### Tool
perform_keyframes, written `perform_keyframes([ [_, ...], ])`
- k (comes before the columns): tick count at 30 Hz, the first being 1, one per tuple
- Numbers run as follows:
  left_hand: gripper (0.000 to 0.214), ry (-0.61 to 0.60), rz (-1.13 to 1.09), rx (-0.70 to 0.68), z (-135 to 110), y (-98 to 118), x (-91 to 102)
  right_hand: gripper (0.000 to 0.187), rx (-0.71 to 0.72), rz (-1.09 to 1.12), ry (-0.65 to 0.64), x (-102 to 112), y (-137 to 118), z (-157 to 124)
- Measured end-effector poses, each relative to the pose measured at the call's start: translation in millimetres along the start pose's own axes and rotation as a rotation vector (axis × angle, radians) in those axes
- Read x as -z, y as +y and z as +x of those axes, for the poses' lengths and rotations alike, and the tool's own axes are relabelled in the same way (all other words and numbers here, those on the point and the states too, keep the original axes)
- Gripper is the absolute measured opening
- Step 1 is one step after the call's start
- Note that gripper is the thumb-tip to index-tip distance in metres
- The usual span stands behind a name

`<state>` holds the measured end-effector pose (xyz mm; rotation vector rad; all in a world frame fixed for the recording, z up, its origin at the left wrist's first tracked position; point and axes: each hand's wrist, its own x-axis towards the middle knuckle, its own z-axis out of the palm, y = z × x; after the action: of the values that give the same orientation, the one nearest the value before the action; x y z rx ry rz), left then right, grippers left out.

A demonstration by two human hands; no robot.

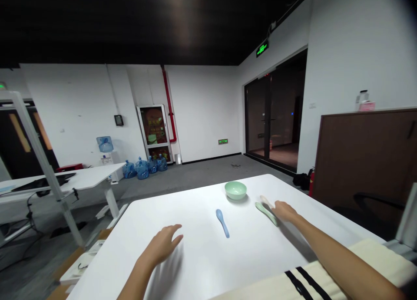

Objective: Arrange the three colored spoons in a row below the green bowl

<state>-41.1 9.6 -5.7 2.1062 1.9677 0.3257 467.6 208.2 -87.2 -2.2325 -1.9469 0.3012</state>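
Observation:
My left hand (163,244) hovers above the left part of the white table (198,256), thumb and fingers apart, with nothing in it. My right hand (285,212) is closed at the handle end of a beige spoon (266,201), whose head points toward the back left. Just beside it lies a light green spoon (267,214), its lower end close under my right hand. A blue spoon (223,223) rests on the tabletop between both hands. Behind the spoons stands an upright light green bowl (236,190).
A cream cloth with black stripes (293,282) is at the near edge, beneath my right forearm. A brown cabinet (365,161) stands to the right. Another white table (87,176) and several blue water jugs (142,168) are farther off at left.

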Motion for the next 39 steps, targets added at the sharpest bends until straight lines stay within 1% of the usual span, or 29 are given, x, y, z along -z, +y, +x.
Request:
perform_keyframes([
  [4, 0.059, -0.01, 0.005, 0.01, 0, 2, 0.8, 0.031, 0.001, -0.011, -0.04, -6, 4, -1],
  [10, 0.058, 0.002, 0.001, 0.006, 0, 1, 0.4, 0.03, -0.007, -0.023, -0.045, -8, 3, -3],
  [16, 0.06, -0.014, 0.008, 0.015, 0, 2, 0.9, 0.031, 0.001, -0.043, -0.065, -9, 1, -6],
  [20, 0.059, -0.002, 0.006, 0.011, 0, 1, 0.4, 0.033, 0.009, -0.056, -0.068, -6, 0, -9],
  [23, 0.059, 0.005, 0.0, 0.003, 1, 0, -0.4, 0.032, 0.018, -0.078, -0.062, -2, -5, -11],
  [27, 0.06, -0.005, -0.001, 0.005, 2, -1, -1.2, 0.032, 0.024, -0.057, -0.009, 4, -20, -16],
  [31, 0.06, -0.009, 0.0, 0.002, 2, -1, -1.3, 0.033, 0.089, -0.061, 0.005, 0, -32, -19],
  [34, 0.061, -0.014, -0.001, 0.008, 2, 0, -0.6, 0.04, 0.143, -0.094, -0.013, -6, -35, -19],
  [37, 0.06, -0.027, 0.016, 0.021, 1, 3, 1.0, 0.055, 0.139, -0.097, -0.031, -13, -32, -15],
  [39, 0.06, -0.033, 0.023, 0.029, 1, 5, 2.1, 0.061, 0.12, -0.077, -0.037, -16, -30, -11],
])
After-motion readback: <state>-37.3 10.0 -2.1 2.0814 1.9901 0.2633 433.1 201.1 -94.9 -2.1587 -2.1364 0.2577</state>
